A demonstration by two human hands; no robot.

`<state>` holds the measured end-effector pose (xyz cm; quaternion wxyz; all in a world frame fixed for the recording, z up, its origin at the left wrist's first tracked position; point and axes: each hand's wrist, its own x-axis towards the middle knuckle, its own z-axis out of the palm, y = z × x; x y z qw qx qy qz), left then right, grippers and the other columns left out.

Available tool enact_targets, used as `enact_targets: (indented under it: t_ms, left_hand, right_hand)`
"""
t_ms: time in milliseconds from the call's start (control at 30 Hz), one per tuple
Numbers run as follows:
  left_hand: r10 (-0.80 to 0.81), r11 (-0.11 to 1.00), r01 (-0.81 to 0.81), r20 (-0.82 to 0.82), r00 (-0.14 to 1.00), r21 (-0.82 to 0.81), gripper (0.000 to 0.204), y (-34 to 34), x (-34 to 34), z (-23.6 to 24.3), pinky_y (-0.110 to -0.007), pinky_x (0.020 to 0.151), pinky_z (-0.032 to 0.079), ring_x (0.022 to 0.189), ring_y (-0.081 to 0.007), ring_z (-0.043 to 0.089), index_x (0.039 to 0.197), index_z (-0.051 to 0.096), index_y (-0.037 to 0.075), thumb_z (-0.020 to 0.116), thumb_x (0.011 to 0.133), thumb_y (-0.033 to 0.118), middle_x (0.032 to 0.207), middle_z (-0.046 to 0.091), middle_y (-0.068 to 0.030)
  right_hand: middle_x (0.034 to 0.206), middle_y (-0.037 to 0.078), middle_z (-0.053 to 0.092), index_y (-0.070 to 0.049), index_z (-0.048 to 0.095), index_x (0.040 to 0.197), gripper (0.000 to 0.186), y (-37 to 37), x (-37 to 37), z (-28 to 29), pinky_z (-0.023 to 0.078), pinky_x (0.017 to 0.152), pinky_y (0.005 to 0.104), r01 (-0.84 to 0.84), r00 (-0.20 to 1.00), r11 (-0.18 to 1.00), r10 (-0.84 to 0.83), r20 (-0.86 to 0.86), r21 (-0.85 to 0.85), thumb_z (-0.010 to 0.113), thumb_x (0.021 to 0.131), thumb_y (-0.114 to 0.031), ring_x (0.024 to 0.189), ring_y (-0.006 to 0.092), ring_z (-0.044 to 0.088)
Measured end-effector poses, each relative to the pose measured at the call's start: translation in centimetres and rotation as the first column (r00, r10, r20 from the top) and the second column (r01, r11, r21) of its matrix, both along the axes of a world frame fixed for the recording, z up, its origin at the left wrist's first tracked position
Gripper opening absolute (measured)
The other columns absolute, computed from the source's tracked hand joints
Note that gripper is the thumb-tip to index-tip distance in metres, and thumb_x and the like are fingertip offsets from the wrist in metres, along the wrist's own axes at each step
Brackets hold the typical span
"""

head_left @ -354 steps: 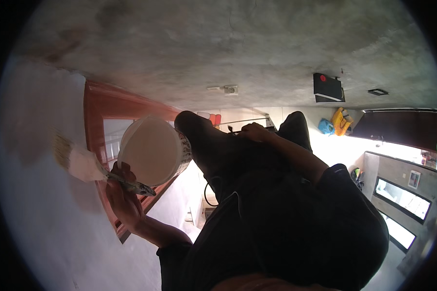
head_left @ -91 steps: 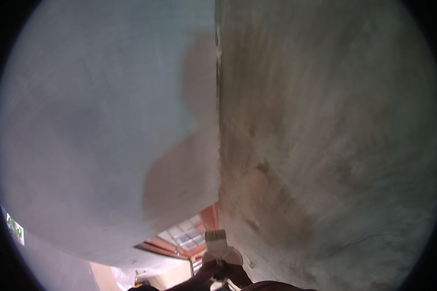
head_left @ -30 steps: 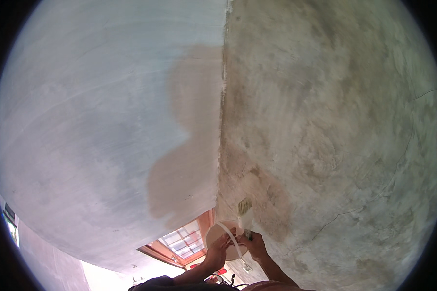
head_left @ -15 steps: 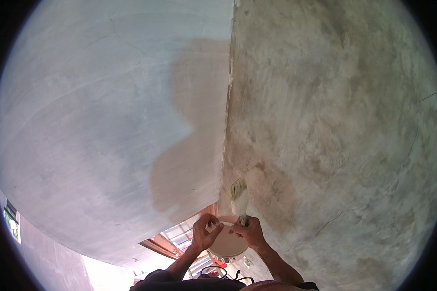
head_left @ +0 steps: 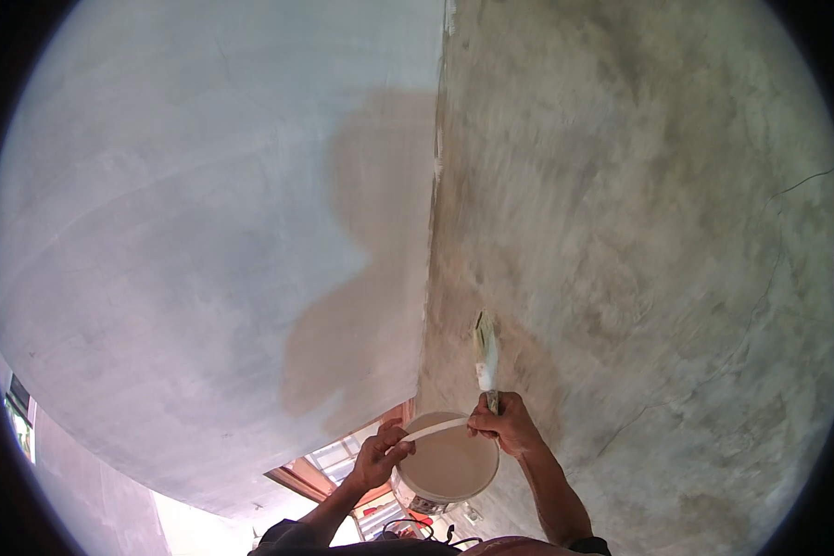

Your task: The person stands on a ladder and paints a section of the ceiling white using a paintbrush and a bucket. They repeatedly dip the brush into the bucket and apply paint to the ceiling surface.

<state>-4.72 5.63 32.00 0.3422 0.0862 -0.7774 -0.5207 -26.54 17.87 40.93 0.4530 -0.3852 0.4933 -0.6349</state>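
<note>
A paint bucket (head_left: 445, 463) with pale paint inside sits low in the middle of the view, its white strap handle raised across the top. My left hand (head_left: 385, 452) grips that handle at the bucket's left side. My right hand (head_left: 505, 426) is closed on the upright handle of a paintbrush (head_left: 486, 352), with its thumb at the right end of the strap. The brush has a white-coated base and pale bristles pointing up, above the bucket's right rim.
A pale bluish-white wall (head_left: 176, 259) meets a mottled grey, cracked surface (head_left: 639, 259) along a vertical corner line. A shadow of a head and shoulder lies near that corner. A red wooden window frame (head_left: 301, 482) shows at the lower left, behind my forearm.
Both hands and the bucket have shifted rightward since a second ago. The brush has risen and turned more edge-on, and the strap now runs across the upper part of the bucket.
</note>
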Motion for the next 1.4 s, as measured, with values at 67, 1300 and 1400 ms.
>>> enact_targets:
  t_ms: [67,1300,1400]
  left_hand:
    - [0.007,0.946,0.016,-0.069,0.998,0.324,0.021,1.5,-0.5,0.6,-0.029,0.076,0.041,0.076,-0.0121,0.051,0.087,0.061,0.002,0.051,0.095,0.020,0.080,0.056,-0.0012]
    - [0.167,0.859,-0.019,-0.243,0.956,0.512,0.026,2.2,1.6,9.3,-0.021,0.056,0.027,0.058,-0.0041,0.033,0.083,0.061,0.000,0.057,0.092,0.024,0.064,0.044,0.0054]
    - [0.132,0.868,0.018,-0.266,0.955,0.497,0.027,1.6,1.2,9.3,-0.021,0.056,0.027,0.059,-0.0047,0.034,0.081,0.060,-0.001,0.057,0.092,0.024,0.068,0.048,0.0029]
  right_hand:
    - [0.061,0.007,0.059,-0.007,0.053,0.068,0.020,0.0,-1.0,0.0,0.035,0.045,0.0245,-0.022,0.999,1.000,0.022,-0.045,0.017,0.071,0.074,-0.004,0.057,0.0133,0.059]
    - [0.069,0.004,0.057,0.001,0.063,0.091,0.016,11.7,-3.0,6.6,0.040,0.055,0.0258,0.100,0.645,0.995,-0.083,-0.759,-0.024,0.065,0.079,-0.009,0.060,0.0103,0.049]
    - [0.068,0.004,0.058,-0.002,0.065,0.093,0.021,10.6,-1.9,7.3,0.042,0.052,0.0278,0.083,0.428,0.996,0.003,-0.904,0.043,0.071,0.074,-0.009,0.056,0.0133,0.051]
